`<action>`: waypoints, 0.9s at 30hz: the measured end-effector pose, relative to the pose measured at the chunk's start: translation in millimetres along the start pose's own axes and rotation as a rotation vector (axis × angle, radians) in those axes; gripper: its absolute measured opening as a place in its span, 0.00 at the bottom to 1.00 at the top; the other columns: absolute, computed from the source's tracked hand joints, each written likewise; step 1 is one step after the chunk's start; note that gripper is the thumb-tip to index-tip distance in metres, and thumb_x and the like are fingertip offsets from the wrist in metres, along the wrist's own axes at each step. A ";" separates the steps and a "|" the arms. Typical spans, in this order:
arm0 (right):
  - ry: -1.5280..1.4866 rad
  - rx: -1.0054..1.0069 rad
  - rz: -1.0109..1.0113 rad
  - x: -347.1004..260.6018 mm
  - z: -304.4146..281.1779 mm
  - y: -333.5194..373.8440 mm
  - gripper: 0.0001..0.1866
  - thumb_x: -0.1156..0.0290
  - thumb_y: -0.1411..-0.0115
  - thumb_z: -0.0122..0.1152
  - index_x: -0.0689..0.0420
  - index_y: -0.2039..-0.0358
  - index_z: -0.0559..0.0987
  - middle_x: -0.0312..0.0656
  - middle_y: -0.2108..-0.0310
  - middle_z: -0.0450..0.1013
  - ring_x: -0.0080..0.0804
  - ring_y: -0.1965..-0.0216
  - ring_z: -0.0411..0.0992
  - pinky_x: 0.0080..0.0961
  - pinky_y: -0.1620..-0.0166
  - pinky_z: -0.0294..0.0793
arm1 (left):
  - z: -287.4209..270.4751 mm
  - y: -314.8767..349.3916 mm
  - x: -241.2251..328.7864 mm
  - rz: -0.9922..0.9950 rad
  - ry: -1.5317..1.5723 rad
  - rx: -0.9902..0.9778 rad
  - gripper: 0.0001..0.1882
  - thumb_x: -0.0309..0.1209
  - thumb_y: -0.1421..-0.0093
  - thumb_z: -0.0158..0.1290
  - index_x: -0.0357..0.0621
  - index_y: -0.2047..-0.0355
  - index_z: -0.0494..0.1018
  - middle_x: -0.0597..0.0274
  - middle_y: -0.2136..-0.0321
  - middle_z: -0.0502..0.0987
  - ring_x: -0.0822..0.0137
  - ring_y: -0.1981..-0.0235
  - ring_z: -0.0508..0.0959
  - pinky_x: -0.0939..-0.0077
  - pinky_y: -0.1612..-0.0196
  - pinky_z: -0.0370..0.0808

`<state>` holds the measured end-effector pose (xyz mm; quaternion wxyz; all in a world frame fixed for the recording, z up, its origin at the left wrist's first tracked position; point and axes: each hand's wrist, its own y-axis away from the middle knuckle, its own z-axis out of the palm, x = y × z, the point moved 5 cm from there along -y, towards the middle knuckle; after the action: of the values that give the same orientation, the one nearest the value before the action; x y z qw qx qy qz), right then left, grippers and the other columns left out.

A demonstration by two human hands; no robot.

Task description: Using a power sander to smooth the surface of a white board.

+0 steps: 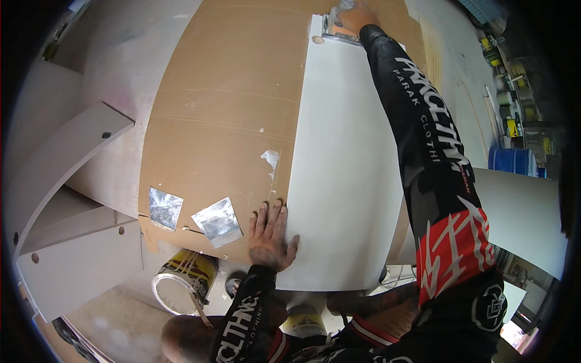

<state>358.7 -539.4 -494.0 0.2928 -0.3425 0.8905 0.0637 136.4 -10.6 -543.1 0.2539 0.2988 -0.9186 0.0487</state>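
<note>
A long white panel (345, 163) lies on a brown cardboard sheet (224, 97). At the panel's far end my right hand (361, 16) is closed on an orange-and-grey block-like tool (342, 30) with a rectangular base, possibly a sander; my fingers hide part of it. My left hand (270, 242) lies flat, palm down, at the near left edge of the panel, fingers stretched over the cardboard and thumb on the white surface. Left of it on the cardboard are two silvery squares, one (218, 222) tilted close to my fingers and another (165, 209) farther left.
A paint bucket (186, 275) with a stick in it stands below the cardboard's near left corner. White board parts (85, 254) with round holes stand at the left. More white panels (520, 212), a blue container (511, 161) and several cans (513, 127) are at the right.
</note>
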 end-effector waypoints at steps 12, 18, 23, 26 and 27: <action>0.069 0.118 -0.053 32.9 -34.7 119.7 0.48 0.60 0.51 0.66 0.31 0.28 0.59 0.69 0.41 0.62 0.68 0.46 0.72 0.45 0.43 0.75 | 6.5 -5.3 4.2 0.018 0.029 -0.016 0.41 0.45 0.40 0.55 0.39 0.30 0.58 0.51 0.28 0.58 0.40 0.28 0.53 0.39 0.28 0.46; 0.028 0.050 -0.038 8.9 -82.0 274.5 0.46 0.66 0.47 0.66 0.31 0.28 0.59 0.63 0.42 0.61 0.67 0.49 0.73 0.47 0.47 0.78 | 16.7 -14.5 21.0 0.049 0.040 -0.010 0.40 0.45 0.39 0.54 0.38 0.31 0.58 0.50 0.29 0.58 0.40 0.28 0.54 0.39 0.28 0.46; -0.031 0.021 -0.046 -16.2 -92.8 388.1 0.47 0.72 0.48 0.68 0.35 0.28 0.59 0.61 0.41 0.59 0.65 0.51 0.74 0.45 0.50 0.81 | 9.2 -11.1 14.9 0.050 0.044 0.022 0.41 0.44 0.40 0.55 0.37 0.31 0.59 0.50 0.29 0.59 0.40 0.28 0.54 0.39 0.28 0.46; -0.031 0.005 -0.039 -25.3 -103.1 439.6 0.47 0.73 0.48 0.67 0.38 0.28 0.59 0.62 0.41 0.59 0.65 0.49 0.73 0.45 0.51 0.81 | 9.8 -11.0 16.4 0.046 0.050 0.019 0.40 0.44 0.40 0.55 0.37 0.31 0.59 0.50 0.29 0.60 0.40 0.28 0.54 0.39 0.28 0.46; -0.033 0.003 -0.048 -26.8 -104.7 446.1 0.46 0.73 0.47 0.67 0.40 0.28 0.60 0.62 0.41 0.59 0.65 0.48 0.72 0.44 0.51 0.81 | 9.7 -10.9 16.8 0.047 0.052 0.017 0.40 0.44 0.40 0.55 0.37 0.31 0.59 0.50 0.29 0.60 0.40 0.28 0.54 0.39 0.28 0.46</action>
<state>35.9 -219.1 -431.9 0.3095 -0.3620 0.8772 0.0611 126.8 -30.7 -543.9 0.2738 0.2777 -0.9181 0.0702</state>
